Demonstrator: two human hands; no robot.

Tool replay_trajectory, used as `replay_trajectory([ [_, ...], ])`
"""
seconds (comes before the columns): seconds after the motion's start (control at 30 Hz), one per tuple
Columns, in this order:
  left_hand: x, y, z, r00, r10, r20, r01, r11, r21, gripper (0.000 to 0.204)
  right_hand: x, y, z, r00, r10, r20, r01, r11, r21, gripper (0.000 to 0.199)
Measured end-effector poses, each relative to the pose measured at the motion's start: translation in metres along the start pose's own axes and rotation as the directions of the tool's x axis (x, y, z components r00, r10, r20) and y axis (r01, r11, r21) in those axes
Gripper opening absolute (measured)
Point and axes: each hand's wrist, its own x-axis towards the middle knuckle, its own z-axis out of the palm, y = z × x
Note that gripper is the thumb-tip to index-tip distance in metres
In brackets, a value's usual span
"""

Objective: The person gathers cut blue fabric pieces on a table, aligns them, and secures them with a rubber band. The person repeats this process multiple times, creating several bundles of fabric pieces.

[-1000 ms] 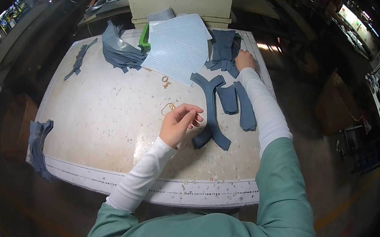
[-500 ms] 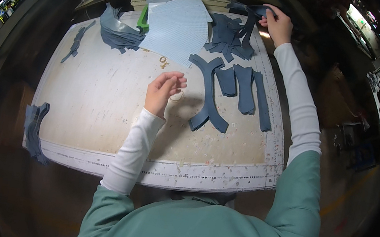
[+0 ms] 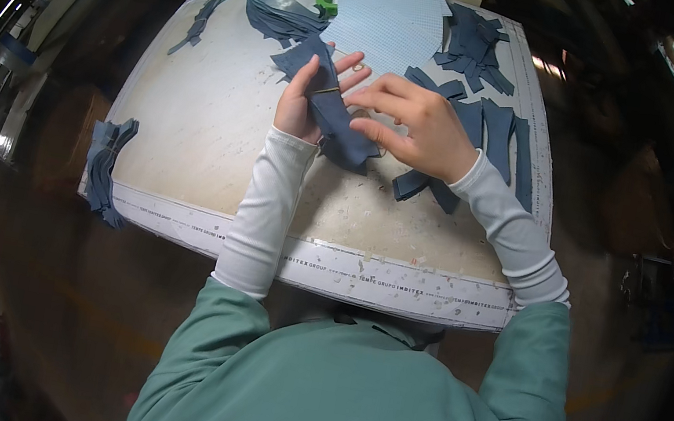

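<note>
My left hand (image 3: 307,98) grips a stack of dark blue fabric pieces (image 3: 341,131) held over the middle of the white work table (image 3: 201,116). A thin rubber band runs across the stack beside my left thumb. My right hand (image 3: 418,126) pinches at the stack's right edge with its fingertips. Just to the right, several long curved blue fabric strips (image 3: 492,134) lie flat on the table, partly hidden under my right hand and wrist.
A pale blue sheet (image 3: 392,15) lies at the table's far edge, with a heap of blue cut pieces (image 3: 476,42) to its right and crumpled grey-blue cloth (image 3: 273,8) to its left. A thin strip (image 3: 197,22) lies far left. A fabric bundle (image 3: 104,163) hangs off the left edge.
My right hand came back from the far pile with a stack of blue pieces. Both hands now meet on that stack over the table's middle; before, the left hand hovered alone.
</note>
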Motion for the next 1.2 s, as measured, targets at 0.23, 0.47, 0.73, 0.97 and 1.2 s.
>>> replay_trajectory([
  [0.23, 0.002, -0.002, -0.013, 0.962, -0.129, -0.240, 0.194, 0.943, 0.270, 0.036, 0.004, 0.009, 0.054, 0.997, 0.028, -0.070, -0.036, 0.992, -0.120, 0.025],
  [0.47, 0.013, 0.028, -0.072, 0.992, -0.036, -0.124, 0.018, 0.990, -0.143, 0.020, -0.020, -0.022, 0.073, 0.993, 0.087, 0.080, -0.092, 0.994, 0.061, 0.017],
  [0.73, -0.008, 0.091, -0.105, 0.960, 0.253, -0.118, -0.273, 0.940, -0.205, 0.021, -0.086, -0.035, 0.053, 0.919, 0.159, 0.359, -0.199, 0.977, 0.076, 0.016],
  [0.97, -0.044, 0.096, -0.008, 0.985, 0.071, 0.154, -0.047, 0.987, -0.156, 0.032, -0.077, 0.009, 0.030, 0.970, 0.220, 0.102, -0.217, 0.975, -0.043, 0.020],
  [1.2, -0.068, 0.061, 0.045, 0.961, -0.260, 0.095, 0.271, 0.953, -0.136, 0.033, -0.049, 0.067, 0.039, 0.876, 0.480, 0.043, -0.480, 0.877, -0.016, 0.019],
])
